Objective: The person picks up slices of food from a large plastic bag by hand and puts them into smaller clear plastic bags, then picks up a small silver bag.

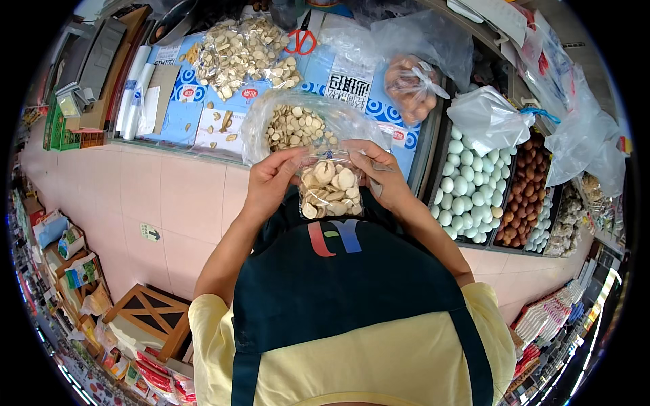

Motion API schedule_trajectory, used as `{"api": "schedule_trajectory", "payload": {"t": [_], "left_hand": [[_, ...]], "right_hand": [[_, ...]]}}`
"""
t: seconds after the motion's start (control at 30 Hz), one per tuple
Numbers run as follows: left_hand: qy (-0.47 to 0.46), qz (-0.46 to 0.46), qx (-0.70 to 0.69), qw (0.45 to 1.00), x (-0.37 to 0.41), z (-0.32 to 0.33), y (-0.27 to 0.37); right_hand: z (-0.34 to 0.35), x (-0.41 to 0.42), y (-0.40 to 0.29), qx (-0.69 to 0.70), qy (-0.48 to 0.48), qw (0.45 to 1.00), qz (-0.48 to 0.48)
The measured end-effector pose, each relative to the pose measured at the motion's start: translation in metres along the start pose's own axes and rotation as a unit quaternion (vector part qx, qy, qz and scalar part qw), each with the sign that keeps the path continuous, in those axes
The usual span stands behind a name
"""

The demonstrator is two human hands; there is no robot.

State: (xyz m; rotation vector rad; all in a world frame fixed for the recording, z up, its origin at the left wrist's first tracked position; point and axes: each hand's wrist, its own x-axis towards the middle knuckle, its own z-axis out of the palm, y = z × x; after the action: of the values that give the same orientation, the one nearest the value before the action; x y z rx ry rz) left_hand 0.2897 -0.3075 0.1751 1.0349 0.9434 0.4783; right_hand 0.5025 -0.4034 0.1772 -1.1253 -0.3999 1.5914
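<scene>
My left hand and my right hand pinch the two top corners of a small clear plastic bag filled with pale dried slices. The bag hangs upright in front of my dark apron, just off the table's front edge. Right behind it, a large open clear bag lies on the table with loose pale slices inside. Farther back is a heap of filled small bags of similar slices. Scissors with red handles lie to the right of that heap.
Plastic rolls lie at the table's left. A tied bag of round brown items sits at the right, beside trays of pale eggs and brown eggs. A few loose pieces lie on the table. A wooden crate stands behind me, left.
</scene>
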Motion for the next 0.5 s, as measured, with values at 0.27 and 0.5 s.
{"api": "schedule_trajectory", "payload": {"t": [0.27, 0.5], "left_hand": [[0.018, 0.078, -0.010, 0.997, -0.001, -0.001, -0.016], [0.019, 0.068, -0.006, 0.997, -0.007, -0.003, -0.018]], "right_hand": [[-0.012, 0.003, 0.009, -0.002, -0.047, 0.998, -0.046], [-0.013, 0.002, 0.007, 0.025, -0.064, 0.997, -0.024]]}}
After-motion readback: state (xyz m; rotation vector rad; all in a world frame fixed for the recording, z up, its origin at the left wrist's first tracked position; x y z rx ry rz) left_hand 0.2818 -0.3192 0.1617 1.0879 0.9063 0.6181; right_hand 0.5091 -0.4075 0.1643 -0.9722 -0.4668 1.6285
